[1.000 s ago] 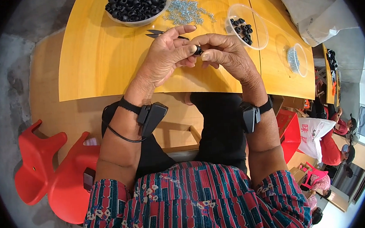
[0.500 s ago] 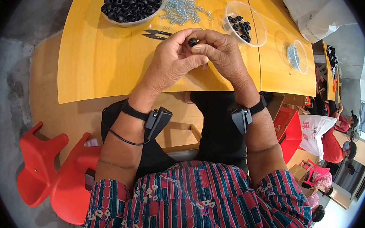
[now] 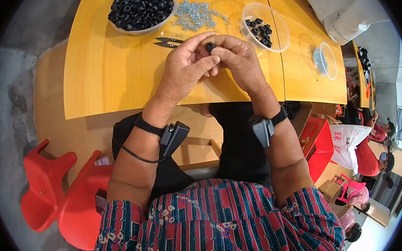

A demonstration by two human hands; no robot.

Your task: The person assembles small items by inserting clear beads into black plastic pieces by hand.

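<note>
A yellow wooden counter [image 3: 114, 80] fills the upper half of the view, made of panels set edge to edge, with grey concrete floor [image 3: 12, 92] to its left and two red plastic chairs [image 3: 61, 196] below that. To the right, past the counter's end, lie white sacks [image 3: 342, 8], a red box [image 3: 319, 145] and another person in red [image 3: 368, 153] sitting low. On the counter's far edge stands a wide bowl of black rings [image 3: 140, 8]; just right of it is a loose heap of small silver screws [image 3: 197, 14], then a clear round tub [image 3: 276, 36] with a few black rings in it, and farther right a smaller clear tub of screws [image 3: 323, 61]. A pair of small dark snips [image 3: 167, 41] lies between the bowl and the hands. Both hands meet above the counter's middle, each wrist wearing a black strap with a clipped device. The left hand [image 3: 185, 70] is curled, thumb and forefinger closed on a small black ring [image 3: 210, 46] held at its fingertips. The right hand [image 3: 238, 60] presses against it from the other side, fingers bent and pinching the same ring, which sits raised just above the counter, near the snips and well short of the bowl.
</note>
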